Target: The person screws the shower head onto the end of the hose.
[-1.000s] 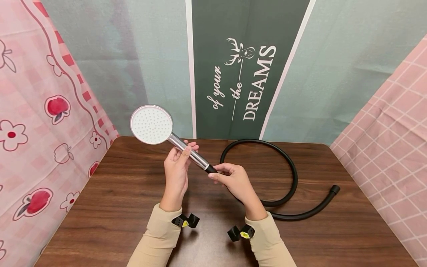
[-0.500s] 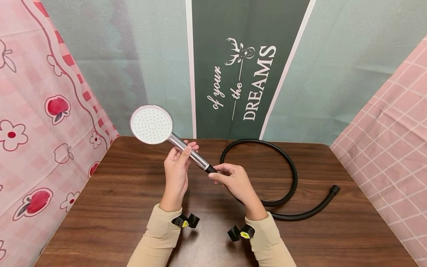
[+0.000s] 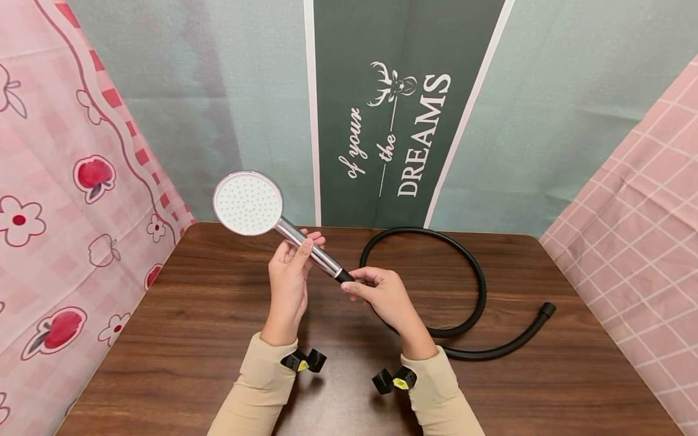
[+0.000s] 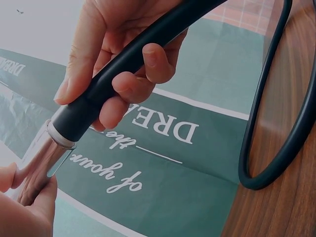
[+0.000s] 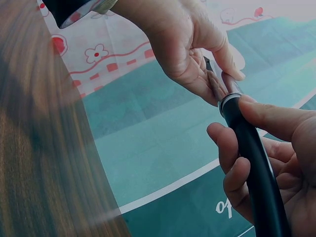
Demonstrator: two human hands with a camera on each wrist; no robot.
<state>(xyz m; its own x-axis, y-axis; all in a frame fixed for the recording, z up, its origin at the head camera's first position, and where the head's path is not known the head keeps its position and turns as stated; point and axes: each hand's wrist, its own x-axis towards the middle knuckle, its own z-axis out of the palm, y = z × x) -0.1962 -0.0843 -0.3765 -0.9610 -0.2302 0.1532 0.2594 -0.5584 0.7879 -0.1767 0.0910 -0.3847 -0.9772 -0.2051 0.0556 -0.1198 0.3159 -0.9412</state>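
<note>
A round shower head [image 3: 248, 203] with a white nozzle face and a chrome handle is held up over the table, tilted with its face to the upper left. My left hand [image 3: 289, 278] grips the chrome handle, thumb along its front. At the handle's lower end, my right hand [image 3: 382, 297] pinches the black collar of a shower hose [image 3: 480, 284] between thumb and curled fingers. In the left wrist view the hose collar [image 4: 74, 118] sits against the handle's end, with a pale ring [image 4: 61, 136] showing between them.
The hose loops across the right half of the wooden table [image 3: 180, 339], its free end [image 3: 548, 309] lying at the right. Behind the table hangs a green and grey cloth [image 3: 262, 109]. Pink patterned cloths [image 3: 54, 242] border both sides.
</note>
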